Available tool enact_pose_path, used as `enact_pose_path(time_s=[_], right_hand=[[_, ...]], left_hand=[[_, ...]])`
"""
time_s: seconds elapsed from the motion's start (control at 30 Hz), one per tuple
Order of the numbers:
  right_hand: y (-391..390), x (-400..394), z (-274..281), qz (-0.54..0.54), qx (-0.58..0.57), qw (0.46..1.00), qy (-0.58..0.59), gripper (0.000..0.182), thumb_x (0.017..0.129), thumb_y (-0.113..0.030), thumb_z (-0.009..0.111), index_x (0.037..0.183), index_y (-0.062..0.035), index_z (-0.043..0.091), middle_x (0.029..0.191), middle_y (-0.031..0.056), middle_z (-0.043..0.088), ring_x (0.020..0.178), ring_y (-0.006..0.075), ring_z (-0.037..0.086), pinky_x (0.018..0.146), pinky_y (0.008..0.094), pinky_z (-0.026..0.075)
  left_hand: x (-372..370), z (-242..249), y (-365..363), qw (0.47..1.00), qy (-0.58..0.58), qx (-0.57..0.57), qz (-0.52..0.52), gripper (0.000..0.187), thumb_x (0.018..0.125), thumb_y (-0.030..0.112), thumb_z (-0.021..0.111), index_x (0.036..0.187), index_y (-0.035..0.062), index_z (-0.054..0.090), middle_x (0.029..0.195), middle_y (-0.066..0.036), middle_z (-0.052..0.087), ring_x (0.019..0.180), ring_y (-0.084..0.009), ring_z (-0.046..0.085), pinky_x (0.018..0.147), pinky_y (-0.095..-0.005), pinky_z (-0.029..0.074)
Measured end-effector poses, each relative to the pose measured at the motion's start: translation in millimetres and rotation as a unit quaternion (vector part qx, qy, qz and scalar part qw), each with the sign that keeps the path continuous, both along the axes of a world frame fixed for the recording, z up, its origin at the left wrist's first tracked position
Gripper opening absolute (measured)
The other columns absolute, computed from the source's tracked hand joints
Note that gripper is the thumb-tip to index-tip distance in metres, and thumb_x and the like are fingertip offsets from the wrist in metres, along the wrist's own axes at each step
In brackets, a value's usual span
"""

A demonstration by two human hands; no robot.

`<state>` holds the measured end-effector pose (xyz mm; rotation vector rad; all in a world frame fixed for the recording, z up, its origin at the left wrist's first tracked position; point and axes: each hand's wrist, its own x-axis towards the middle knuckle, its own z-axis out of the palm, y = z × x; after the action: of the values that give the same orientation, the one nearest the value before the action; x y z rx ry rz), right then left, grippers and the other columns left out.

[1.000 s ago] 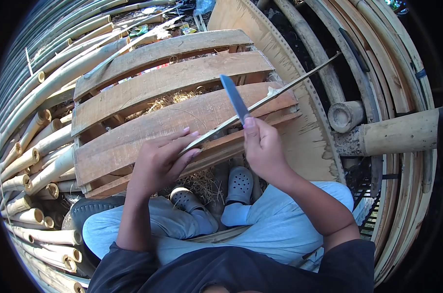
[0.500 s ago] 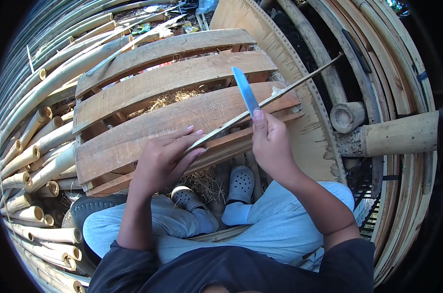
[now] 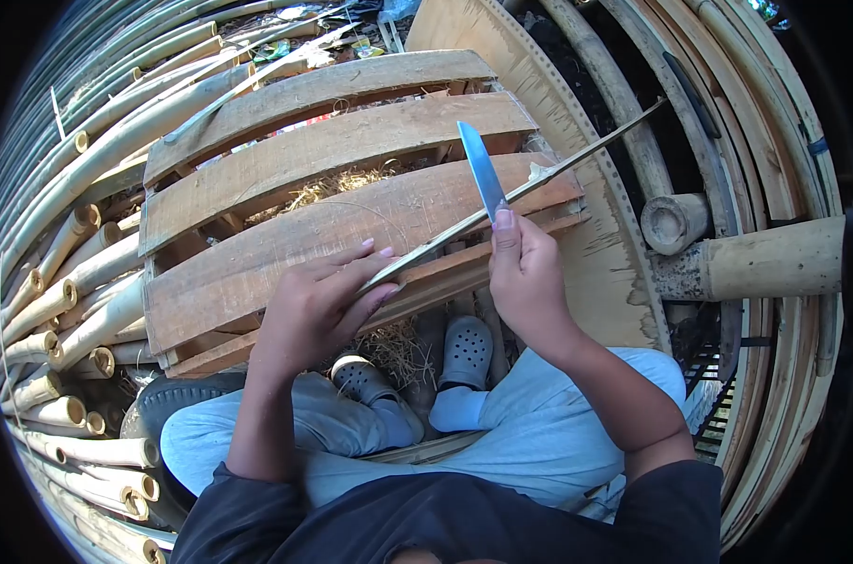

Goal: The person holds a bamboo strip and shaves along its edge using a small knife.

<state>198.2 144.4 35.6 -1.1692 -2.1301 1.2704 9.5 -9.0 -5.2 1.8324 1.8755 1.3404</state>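
Observation:
A long thin bamboo strip (image 3: 454, 232) runs slantwise from my left hand up to the far right, over the front edge of a slatted wooden pallet (image 3: 351, 211). My left hand (image 3: 318, 301) is closed on its near end, the thumb below and the fingers above. In my right hand (image 3: 527, 268) is a knife (image 3: 483, 169), gripped low with the thumb against the blade. Its blade points up and away, crossing the strip near the strip's middle. The knife's handle is hidden in the fist. A pale curled shaving (image 3: 539, 173) clings to the strip beyond the blade.
Bamboo poles (image 3: 116, 254) are stacked along the left. A curved plywood sheet (image 3: 624, 273) lies right of the pallet, beside a thick bamboo pole (image 3: 774, 260) and long wooden strips (image 3: 793, 188). Straw (image 3: 346, 186) shows between the slats. My feet in grey clogs (image 3: 467, 350) are below.
My right hand and the knife have shifted slightly to the right along the bamboo strip. My left hand stays almost in place on the near end.

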Motion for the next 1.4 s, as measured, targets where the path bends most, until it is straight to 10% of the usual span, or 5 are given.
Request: enact_pose_path(time_s=[0.53,1.0,1.17,1.27,1.4], right_hand=[[67.6,23.5,30.7,-0.024,0.068,0.989,-0.128,0.041,0.11,-0.028,0.052,0.086,0.0052,0.057,0.066,0.0189,0.048,0.063,0.018,0.044,0.063,0.0405,0.043],[75.4,27.2,41.6,-0.028,0.09,0.99,-0.106,0.047,0.112,-0.036,0.048,0.079,-0.0023,0.053,0.065,-0.0053,0.036,0.064,0.006,0.032,0.055,0.0307,0.029],[62.6,29.3,38.2,0.075,0.084,0.984,-0.138,0.051,0.111,-0.034,0.049,0.077,0.0032,0.054,0.058,0.0084,0.043,0.057,0.0146,0.038,0.054,0.0391,0.038],[64.4,26.3,39.8,0.024,0.094,0.986,-0.135,0.051,0.112,-0.037,0.048,0.074,-0.0036,0.051,0.063,-0.0061,0.035,0.061,0.0056,0.029,0.052,0.0311,0.027],[75.1,26.0,40.0,0.01,0.093,0.985,-0.143,0.051,0.11,-0.034,0.05,0.076,0.0035,0.054,0.057,0.0093,0.044,0.055,0.0161,0.039,0.054,0.0393,0.037]], left_hand=[[2.1,3.5,3.2,1.0,0.01,0.015,-0.013,0.03,0.09,0.012,0.076,0.119,0.0037,0.072,0.115,-0.016,0.076,0.11,-0.0356,0.073,0.098,-0.0437,0.059],[3.5,10.3,4.9,0.998,0.032,0.034,-0.038,0.03,0.088,0.004,0.075,0.118,-0.0014,0.071,0.115,-0.017,0.075,0.106,-0.0342,0.074,0.105,-0.0465,0.057],[3.6,8.5,5.4,0.997,0.046,0.042,-0.045,0.032,0.087,0.003,0.076,0.119,-0.0011,0.071,0.117,-0.017,0.075,0.111,-0.0337,0.073,0.105,-0.047,0.056],[3.5,7.7,6.2,0.997,0.052,0.045,-0.044,0.033,0.087,0.003,0.076,0.12,-0.0009,0.071,0.118,-0.017,0.075,0.112,-0.0334,0.072,0.105,-0.0468,0.056],[3.2,8.3,6.5,0.996,0.056,0.047,-0.046,0.035,0.087,0.004,0.076,0.122,-0.0006,0.071,0.118,-0.016,0.075,0.113,-0.0333,0.072,0.105,-0.0464,0.056]])
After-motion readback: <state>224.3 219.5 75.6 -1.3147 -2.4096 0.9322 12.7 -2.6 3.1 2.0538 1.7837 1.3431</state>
